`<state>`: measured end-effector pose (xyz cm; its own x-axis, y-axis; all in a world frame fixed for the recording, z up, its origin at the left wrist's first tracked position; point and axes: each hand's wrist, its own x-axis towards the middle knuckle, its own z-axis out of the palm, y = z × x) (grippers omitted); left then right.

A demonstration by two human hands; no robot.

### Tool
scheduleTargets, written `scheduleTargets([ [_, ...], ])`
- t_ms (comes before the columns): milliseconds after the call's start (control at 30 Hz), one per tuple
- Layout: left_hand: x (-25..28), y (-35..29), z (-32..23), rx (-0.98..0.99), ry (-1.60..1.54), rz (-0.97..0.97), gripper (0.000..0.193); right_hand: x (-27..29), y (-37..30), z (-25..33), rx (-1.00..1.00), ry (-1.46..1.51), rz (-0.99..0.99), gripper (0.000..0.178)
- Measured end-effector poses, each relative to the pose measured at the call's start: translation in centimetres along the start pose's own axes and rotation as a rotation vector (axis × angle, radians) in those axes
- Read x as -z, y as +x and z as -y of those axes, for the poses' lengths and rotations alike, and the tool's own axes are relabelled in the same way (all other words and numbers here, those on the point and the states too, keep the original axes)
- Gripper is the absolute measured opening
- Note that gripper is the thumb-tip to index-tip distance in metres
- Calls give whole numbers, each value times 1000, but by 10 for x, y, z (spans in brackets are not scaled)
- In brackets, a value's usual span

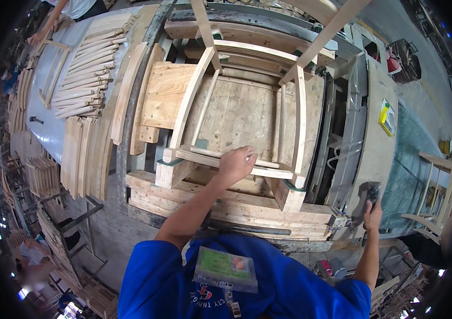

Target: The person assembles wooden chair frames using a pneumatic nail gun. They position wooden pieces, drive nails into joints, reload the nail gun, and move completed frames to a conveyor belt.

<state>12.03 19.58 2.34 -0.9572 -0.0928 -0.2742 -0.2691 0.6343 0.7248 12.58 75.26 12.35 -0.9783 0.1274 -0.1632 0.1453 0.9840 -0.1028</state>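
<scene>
A pale wooden chair frame point(185, 101) lies in a wooden jig in front of me, its long back posts stretching away at the top. My left hand point(237, 166) is closed over its near crosspiece, the fingers curled around the round rung and the flat rail beside it. Off to the right, above a narrow side table, my right hand point(373, 216) is wrapped around a dark mallet point(370, 191). The mallet's dark head points away from me; its details are blurred. Wooden blocks point(173, 173) with green pads support the frame's near corners.
On the left table point(50, 133) are stacked rungs point(90, 69), flat slats point(80, 154) and a small hammer point(36, 120). A yellow-and-green box point(387, 118) lies on the right side table point(372, 154). Another chair point(441, 196) stands far right. Someone's arm point(50, 24) reaches in at upper left.
</scene>
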Motion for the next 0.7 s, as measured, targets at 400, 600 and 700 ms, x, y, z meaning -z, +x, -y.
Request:
scheduleTargets([
  [400,-36,-54,-174,76,-991,570,52,162,30,284,-193,608,539,40],
  [600,-49,-55,-179,518,-1513,460,30,132,72,407,-289,433,973,33],
  [700,-46,-42,-163,735,-1903,600,23,97,98,431,-349,564,1264,35],
])
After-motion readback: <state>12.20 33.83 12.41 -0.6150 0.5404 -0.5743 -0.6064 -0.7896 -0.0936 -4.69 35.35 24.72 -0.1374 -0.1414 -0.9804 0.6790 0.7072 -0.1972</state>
